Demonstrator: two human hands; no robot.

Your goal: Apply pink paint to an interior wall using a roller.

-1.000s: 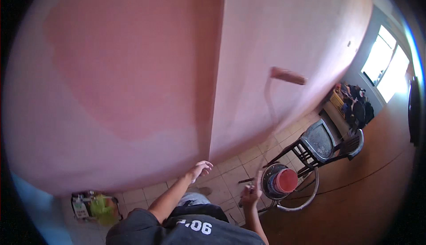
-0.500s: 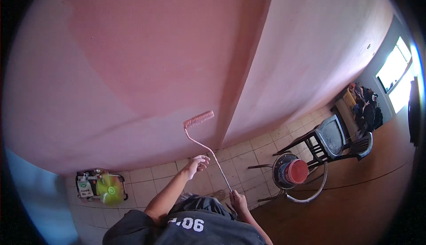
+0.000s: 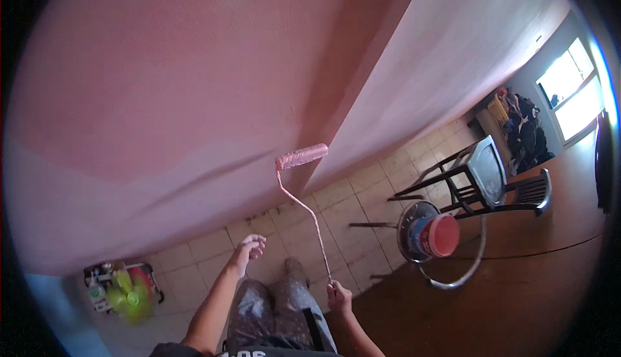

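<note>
A paint roller (image 3: 302,157) coated in pink paint hangs in the air before the pink wall (image 3: 226,85). Its long bent rod, also smeared with pink, runs down to my right hand (image 3: 339,297), which is closed around the lower end. To the left of the rod, my left hand (image 3: 248,251) is held out in the air, its fingers loosely bent and apart. It holds nothing and touches neither the roller nor the wall. Whether the roller touches the wall is hard to tell, though a shadow falls on the wall to its left.
A red bucket (image 3: 444,235) sits on a round stool (image 3: 410,218) at right, next to a dark chair (image 3: 486,172). A brown wooden surface (image 3: 414,312) lies below them. At lower left, a green fan (image 3: 131,297) stands on the tiled floor (image 3: 278,227). Clothes (image 3: 527,130) are heaped by the window.
The view has shifted, bringing my legs and one foot into sight. In the picture, the roller sits slightly higher and further right. My left hand appears lower and further left, away from the rod.
</note>
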